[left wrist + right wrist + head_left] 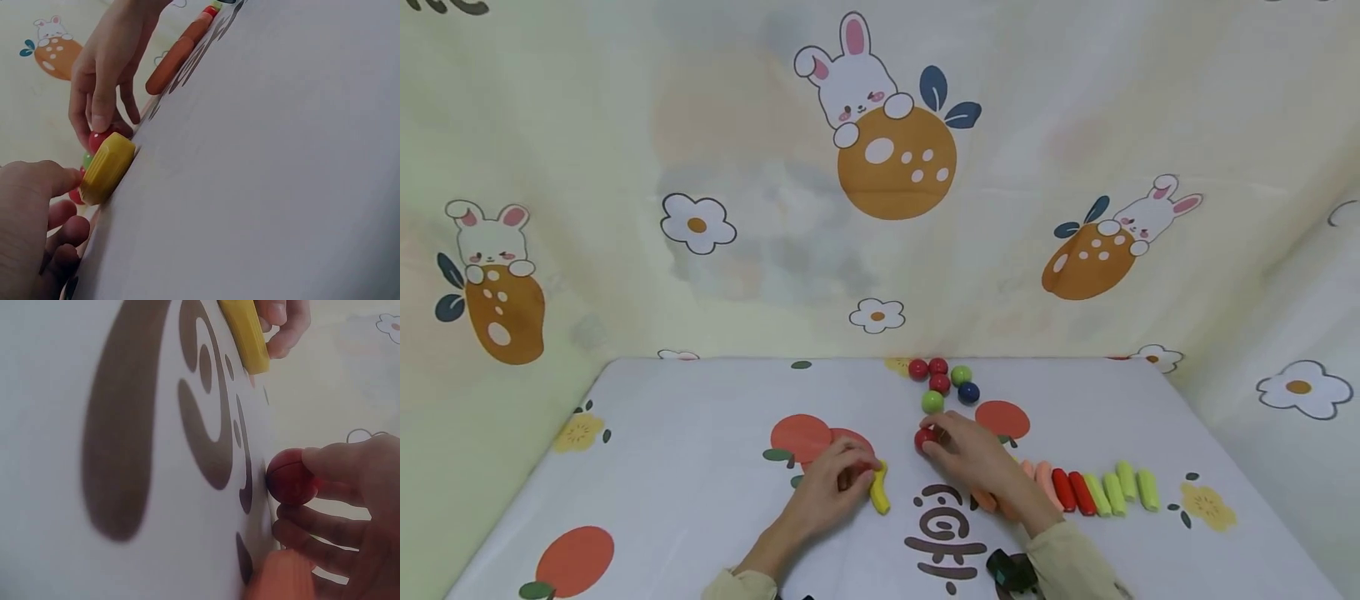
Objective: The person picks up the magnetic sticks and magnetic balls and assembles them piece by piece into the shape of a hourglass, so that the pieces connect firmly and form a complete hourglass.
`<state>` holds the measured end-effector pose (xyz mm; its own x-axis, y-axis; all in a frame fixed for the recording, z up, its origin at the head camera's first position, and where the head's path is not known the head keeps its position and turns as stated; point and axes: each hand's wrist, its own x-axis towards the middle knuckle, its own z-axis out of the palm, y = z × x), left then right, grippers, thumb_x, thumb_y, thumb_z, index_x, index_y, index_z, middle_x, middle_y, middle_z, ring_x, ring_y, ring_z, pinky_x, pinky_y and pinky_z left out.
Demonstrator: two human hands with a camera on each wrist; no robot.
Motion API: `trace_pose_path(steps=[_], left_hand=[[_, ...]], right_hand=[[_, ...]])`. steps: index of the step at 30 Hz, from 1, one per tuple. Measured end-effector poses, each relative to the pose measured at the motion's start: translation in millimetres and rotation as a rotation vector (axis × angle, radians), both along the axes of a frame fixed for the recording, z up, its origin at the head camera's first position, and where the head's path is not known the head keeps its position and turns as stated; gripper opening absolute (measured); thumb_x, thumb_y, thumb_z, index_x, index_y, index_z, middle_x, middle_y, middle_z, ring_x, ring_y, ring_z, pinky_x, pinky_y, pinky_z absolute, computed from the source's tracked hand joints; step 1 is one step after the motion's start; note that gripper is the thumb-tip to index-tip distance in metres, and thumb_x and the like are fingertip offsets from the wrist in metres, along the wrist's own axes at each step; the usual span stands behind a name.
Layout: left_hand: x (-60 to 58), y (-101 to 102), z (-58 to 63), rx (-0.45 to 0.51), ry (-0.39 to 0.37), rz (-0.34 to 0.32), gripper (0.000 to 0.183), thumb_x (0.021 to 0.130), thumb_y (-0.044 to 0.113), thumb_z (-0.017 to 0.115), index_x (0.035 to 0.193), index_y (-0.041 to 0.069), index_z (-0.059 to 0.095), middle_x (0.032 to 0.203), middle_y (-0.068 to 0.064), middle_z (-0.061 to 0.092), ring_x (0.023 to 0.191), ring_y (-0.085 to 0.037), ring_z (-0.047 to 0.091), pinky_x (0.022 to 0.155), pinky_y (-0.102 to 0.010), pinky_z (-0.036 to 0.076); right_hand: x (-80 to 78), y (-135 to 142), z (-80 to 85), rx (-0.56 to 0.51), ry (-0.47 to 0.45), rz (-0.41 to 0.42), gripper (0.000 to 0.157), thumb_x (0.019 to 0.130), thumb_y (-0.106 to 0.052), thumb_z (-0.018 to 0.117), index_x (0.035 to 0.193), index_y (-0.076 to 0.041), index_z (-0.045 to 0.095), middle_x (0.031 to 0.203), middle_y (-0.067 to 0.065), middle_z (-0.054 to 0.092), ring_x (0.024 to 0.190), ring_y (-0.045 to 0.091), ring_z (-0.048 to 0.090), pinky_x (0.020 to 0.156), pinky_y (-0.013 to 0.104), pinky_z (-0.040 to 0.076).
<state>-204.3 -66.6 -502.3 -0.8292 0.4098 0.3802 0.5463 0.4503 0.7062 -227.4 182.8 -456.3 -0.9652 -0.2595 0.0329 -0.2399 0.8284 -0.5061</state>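
Note:
My left hand (832,487) is at the far end of a toy yellow banana (880,489), with a fingertip against it and the other fingers bent. The banana lies on the table, and in the left wrist view its ribbed yellow side faces the camera. To the right, my right hand (973,454) pinches a glossy red ball (291,477) between thumb and fingers, low at the tabletop. Just beyond that hand sits a light green ball (932,402), at the near end of a small cluster of balls.
Farther back are red balls (938,383), another green ball (961,375) and a dark blue ball (968,392). Right of my right forearm runs a row of sticks: orange (983,499), pink, red (1082,493) and light green (1147,490). A black object (1011,571) is at my right wrist.

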Motion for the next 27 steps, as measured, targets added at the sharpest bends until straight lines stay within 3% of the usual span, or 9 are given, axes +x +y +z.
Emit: trace_pose_path(steps=[7, 17, 27], left_hand=[[1.4, -0.8, -3.5, 0.017, 0.003, -0.014, 0.019, 0.088, 0.02, 0.066, 0.105, 0.028, 0.066, 0.101, 0.012, 0.056, 0.07, -0.002, 0.048, 0.06, -0.015, 0.043], [0.1, -0.1, 3.4, -0.035, -0.007, -0.027, 0.021, 0.084, 0.019, 0.07, 0.102, 0.027, 0.066, 0.094, 0.009, 0.055, 0.07, -0.005, 0.049, 0.06, -0.015, 0.042], [0.4, -0.1, 4.0, -0.051, -0.022, -0.042, 0.02, 0.084, 0.029, 0.071, 0.103, 0.026, 0.066, 0.091, 0.007, 0.055, 0.071, -0.006, 0.05, 0.061, -0.015, 0.042]], right_hand=[[-0.1, -1.3, -1.4, -0.014, 0.005, -0.008, 0.032, 0.087, -0.029, 0.067, 0.117, -0.023, 0.06, 0.096, -0.012, 0.06, 0.09, 0.006, 0.055, 0.083, 0.031, 0.05], [0.5, -2.9, 2.6, -0.036, 0.008, -0.003, 0.032, 0.088, -0.025, 0.066, 0.119, -0.022, 0.059, 0.098, -0.01, 0.062, 0.09, 0.007, 0.056, 0.083, 0.031, 0.05], [2.3, -8.6, 3.5, -0.06, -0.02, 0.02, 0.031, 0.088, -0.026, 0.066, 0.118, -0.024, 0.058, 0.097, -0.009, 0.064, 0.089, 0.008, 0.057, 0.081, 0.031, 0.05]])
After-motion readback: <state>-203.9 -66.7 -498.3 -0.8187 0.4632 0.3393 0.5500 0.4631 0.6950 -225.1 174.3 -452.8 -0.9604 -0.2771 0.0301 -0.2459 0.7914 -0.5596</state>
